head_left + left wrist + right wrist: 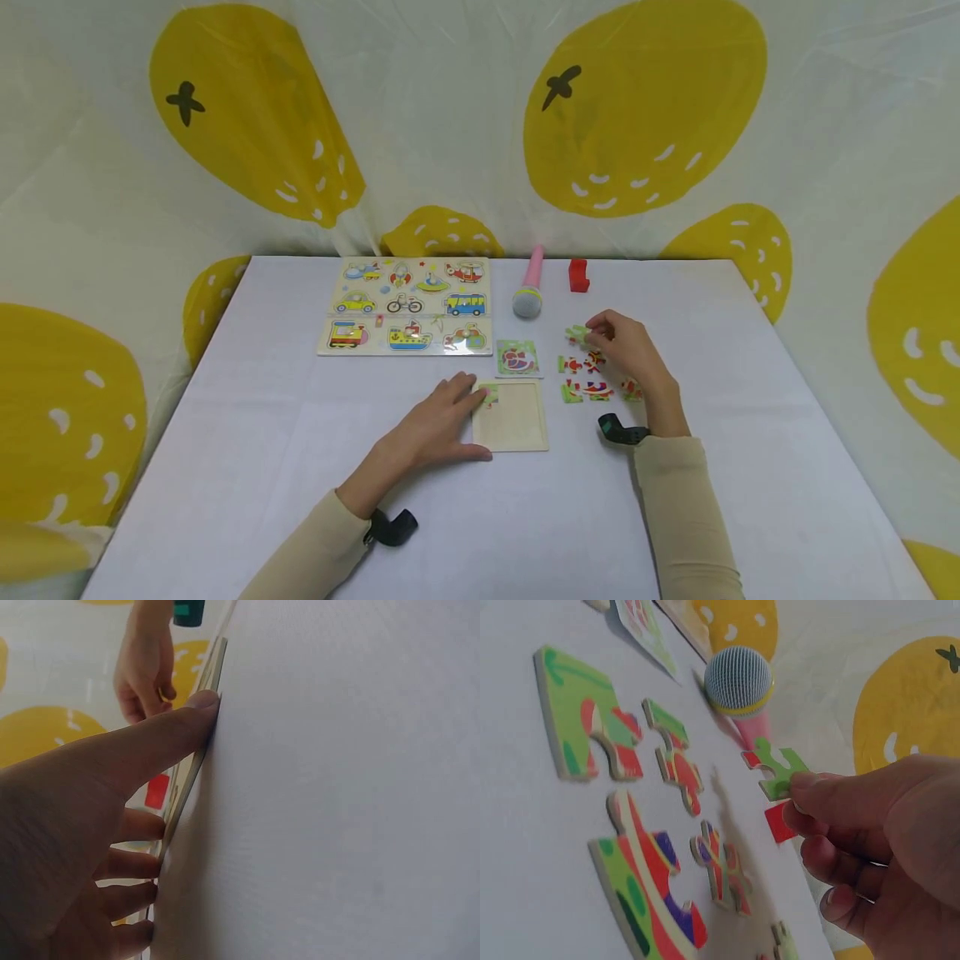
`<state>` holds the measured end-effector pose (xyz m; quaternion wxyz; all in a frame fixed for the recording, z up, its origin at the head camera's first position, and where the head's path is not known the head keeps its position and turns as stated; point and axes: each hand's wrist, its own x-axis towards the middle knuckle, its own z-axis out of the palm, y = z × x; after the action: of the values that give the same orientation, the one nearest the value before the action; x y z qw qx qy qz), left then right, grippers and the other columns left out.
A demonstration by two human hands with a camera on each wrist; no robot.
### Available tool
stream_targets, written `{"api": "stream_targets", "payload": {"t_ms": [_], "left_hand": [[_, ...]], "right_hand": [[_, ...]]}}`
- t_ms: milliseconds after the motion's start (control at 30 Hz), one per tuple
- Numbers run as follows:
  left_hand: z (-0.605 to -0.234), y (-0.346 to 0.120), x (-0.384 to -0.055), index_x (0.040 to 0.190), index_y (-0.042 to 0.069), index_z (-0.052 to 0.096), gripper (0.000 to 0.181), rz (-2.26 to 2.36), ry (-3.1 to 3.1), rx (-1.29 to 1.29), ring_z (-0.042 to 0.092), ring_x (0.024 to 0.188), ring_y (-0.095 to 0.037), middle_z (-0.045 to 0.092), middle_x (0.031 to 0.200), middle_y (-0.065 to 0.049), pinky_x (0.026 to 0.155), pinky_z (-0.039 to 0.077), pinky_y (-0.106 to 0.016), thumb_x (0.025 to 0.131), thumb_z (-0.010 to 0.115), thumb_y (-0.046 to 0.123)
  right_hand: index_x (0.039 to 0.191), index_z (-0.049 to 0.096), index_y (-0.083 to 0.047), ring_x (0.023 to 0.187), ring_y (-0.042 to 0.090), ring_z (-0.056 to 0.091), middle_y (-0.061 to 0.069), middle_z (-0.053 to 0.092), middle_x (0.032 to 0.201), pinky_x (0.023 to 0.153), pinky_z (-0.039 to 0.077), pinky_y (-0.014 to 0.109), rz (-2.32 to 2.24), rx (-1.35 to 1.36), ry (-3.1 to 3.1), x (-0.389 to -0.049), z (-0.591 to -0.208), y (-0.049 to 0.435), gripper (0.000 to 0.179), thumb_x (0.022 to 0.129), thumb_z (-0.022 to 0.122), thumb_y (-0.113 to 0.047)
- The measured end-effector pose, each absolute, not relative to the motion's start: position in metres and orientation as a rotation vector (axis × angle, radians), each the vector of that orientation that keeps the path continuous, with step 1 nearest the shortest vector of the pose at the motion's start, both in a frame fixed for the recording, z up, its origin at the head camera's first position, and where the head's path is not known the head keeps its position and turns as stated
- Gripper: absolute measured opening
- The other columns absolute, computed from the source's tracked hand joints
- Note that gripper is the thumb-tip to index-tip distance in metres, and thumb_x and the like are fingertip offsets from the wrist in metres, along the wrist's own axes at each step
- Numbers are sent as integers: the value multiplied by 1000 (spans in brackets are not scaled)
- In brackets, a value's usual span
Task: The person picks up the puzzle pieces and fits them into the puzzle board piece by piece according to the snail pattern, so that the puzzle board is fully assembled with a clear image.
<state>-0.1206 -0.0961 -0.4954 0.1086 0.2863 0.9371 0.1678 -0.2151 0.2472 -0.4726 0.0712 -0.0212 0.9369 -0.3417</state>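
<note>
Between thumb and fingertips, my right hand point(636, 354) pinches a green jigsaw puzzle piece point(784, 776) with a bit of red, raised off the table in the right wrist view. Below it lie several loose puzzle pieces point(573, 392) in green, red and purple. My left hand point(435, 421) is spread along the left side of a shallow wooden puzzle tray point(519, 421), thumb at the near corner and the other fingers at the far one. A small green and red part of the puzzle point(489, 395) lies in the tray's upper left corner, partly covered by a finger.
Beyond the tray is a small picture card point(518, 358). A wooden vehicle peg puzzle board point(408, 321) lies at the back left. Further back are a pink toy microphone point(529, 287) and a red block point(578, 276). A fruit-print curtain point(442, 117) hangs behind the table.
</note>
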Motion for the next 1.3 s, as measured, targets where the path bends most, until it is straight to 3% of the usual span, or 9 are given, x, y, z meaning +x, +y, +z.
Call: {"api": "stream_targets", "payload": {"t_ms": [433,1300], "left_hand": [[-494,-95,-121,153,14,43,99,490,2754,813,29,152,-30,32,162,-9,122,33,-47,76,74,68],[-494,-96,-122,153,14,43,100,495,2746,811,31,151,-33,32,162,-10,120,35,-48,76,73,70]], "right_hand": [[112,66,-11,89,23,57,8,65,96,76,51,28,-1031,-264,2751,-212,-460,221,23,95,70,-25],[105,67,-9,80,13,57,1,68,88,77,49,26,-937,-634,2530,-199,-462,163,14,93,72,-14]]}}
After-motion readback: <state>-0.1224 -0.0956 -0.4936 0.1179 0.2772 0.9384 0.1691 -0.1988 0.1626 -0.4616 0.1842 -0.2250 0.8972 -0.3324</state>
